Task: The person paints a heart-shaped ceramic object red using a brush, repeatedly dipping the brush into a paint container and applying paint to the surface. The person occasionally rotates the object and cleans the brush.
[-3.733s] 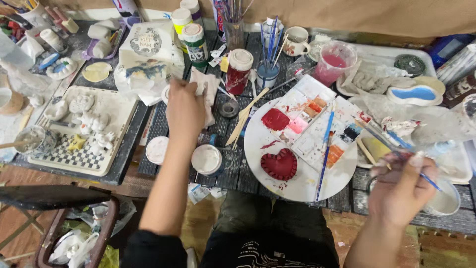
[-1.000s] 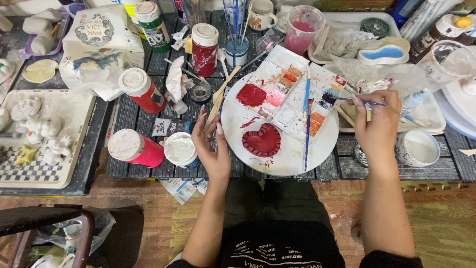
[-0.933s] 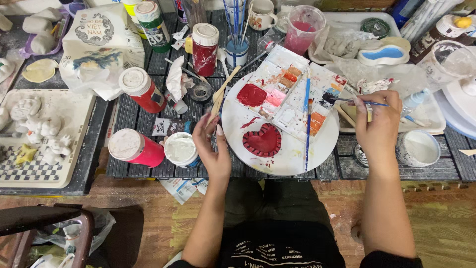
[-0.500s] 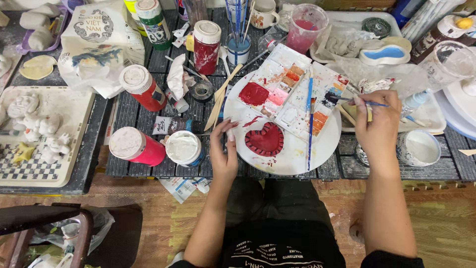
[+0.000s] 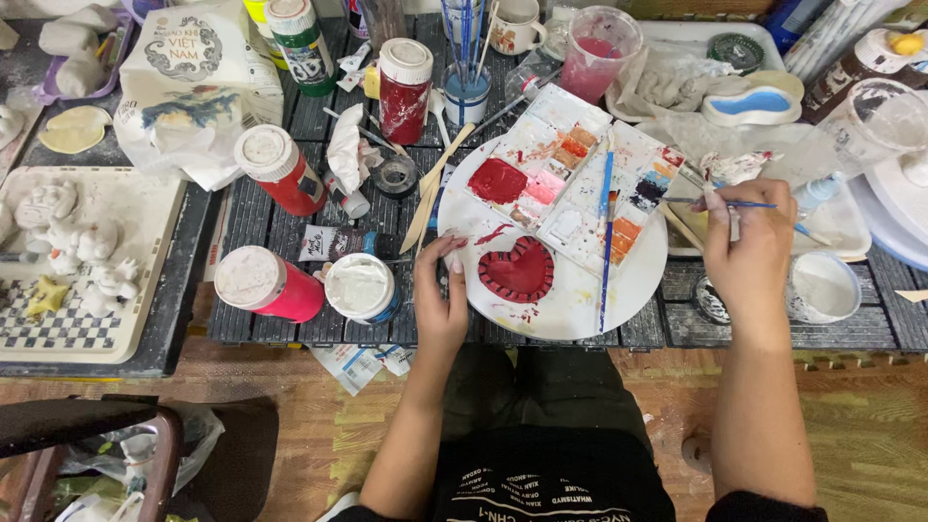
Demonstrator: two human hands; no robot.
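A red-painted heart-shaped piece [image 5: 519, 271] lies on a round white plate [image 5: 580, 307] in front of me. My left hand [image 5: 441, 290] rests on the plate's left edge, fingers spread, fingertips just left of the heart and holding nothing. My right hand [image 5: 744, 253] hovers at the plate's right side, pinching a thin blue-handled paintbrush [image 5: 764, 205] that points left. A white paint palette [image 5: 580, 184] with red, pink and orange wells sits on the plate's far half. A second blue brush [image 5: 606, 232] lies across the palette.
Red paint bottles with white lids [image 5: 277, 169] [image 5: 259, 284] [image 5: 404, 77] stand left of the plate, next to an open white paint pot [image 5: 359, 287]. A tray of unpainted plaster figures [image 5: 68, 261] is at far left. A brush cup [image 5: 468, 92], pink water cup [image 5: 601, 53] and white bowl [image 5: 822, 288] surround the work.
My left hand has moved right from beside the white pot onto the plate's edge next to the heart. My right hand has stayed put with the brush.
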